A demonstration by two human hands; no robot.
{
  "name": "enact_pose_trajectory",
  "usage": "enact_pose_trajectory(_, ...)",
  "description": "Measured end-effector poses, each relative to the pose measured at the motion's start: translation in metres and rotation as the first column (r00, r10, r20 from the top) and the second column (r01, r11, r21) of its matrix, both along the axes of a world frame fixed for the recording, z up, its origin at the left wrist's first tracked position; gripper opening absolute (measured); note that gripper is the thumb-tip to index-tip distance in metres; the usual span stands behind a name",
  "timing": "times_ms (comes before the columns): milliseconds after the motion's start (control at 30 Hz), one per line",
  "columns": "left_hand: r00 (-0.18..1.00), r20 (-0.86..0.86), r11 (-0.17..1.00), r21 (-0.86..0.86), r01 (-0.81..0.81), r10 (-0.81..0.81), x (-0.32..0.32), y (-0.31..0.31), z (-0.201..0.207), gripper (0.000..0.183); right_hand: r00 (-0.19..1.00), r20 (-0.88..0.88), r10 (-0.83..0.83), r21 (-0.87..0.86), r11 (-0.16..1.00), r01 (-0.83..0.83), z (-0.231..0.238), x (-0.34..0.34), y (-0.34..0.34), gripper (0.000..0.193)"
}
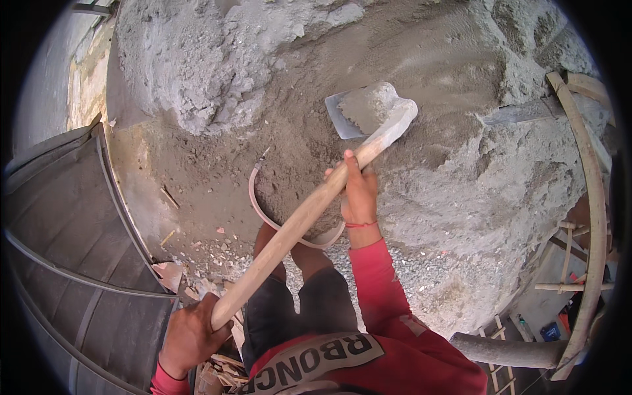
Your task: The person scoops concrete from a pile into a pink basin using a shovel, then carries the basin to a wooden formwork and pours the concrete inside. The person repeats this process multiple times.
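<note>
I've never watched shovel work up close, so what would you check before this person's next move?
1. Left hand closed around the end of the wooden handle: ok.
2. Right hand gripping the handle nearer the blade: ok.
3. Blade free of material: not ok; grey-brown mix covers part of it.
4. Nothing loose near the legs: not ok; a pale curved band is close by.
5. Feet firmly planted: cannot tell; they are hidden.
</note>
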State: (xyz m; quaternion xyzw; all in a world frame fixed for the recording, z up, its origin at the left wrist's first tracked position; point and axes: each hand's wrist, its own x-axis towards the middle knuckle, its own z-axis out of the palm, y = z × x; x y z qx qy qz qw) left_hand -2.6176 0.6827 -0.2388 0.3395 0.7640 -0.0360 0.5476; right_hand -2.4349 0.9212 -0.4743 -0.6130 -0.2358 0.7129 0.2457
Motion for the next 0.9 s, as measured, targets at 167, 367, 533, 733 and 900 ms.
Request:
enact_pose_trajectory(167, 0.893, -0.445, 0.863, 0.423, 0.278, -0.069, -0.026, 0.110, -0.023, 0.062, 0.992, -0.123, -0.029, -0.025, 0.999, 0.026, -0.037, -0.027, 0.040, 0.035)
enact_pose_trajectory(367, 0.934, 0.061, 0.609, 0.743, -0.278, 0.352, 0.027, 0.105, -0.061, 0.078, 0.988, -0.141, -0.064, -0.131, 0.990, 0.045, -0.035, -0.035, 0.034, 0.035)
enact_pose_trajectory(533, 0.523, 0.460, 0.093, 0.681, -0.727, 0.718, 0.008, 0.103, -0.108, 0.085, 0.970, -0.221, 0.097, -0.184, 0.973, -0.139, -0.022, -0.036, 0.006, 0.046)
enact_pose_trajectory(733, 0.733, 0.324, 0.174, 0.841, -0.513, 0.598, 0.030, 0.118, -0.110, 0.080, 1.000, 0.026, 0.005, -0.053, 0.999, -0.004, -0.066, 0.051, -0.070, 0.041)
enact_pose_trajectory(900, 0.785, 0.179, 0.289, 0.862, -0.416, 0.593, 0.057, 0.109, -0.123, 0.060, 0.582, 0.804, 0.123, -0.040, 0.987, -0.153, -0.187, 0.211, -0.176, 0.026)
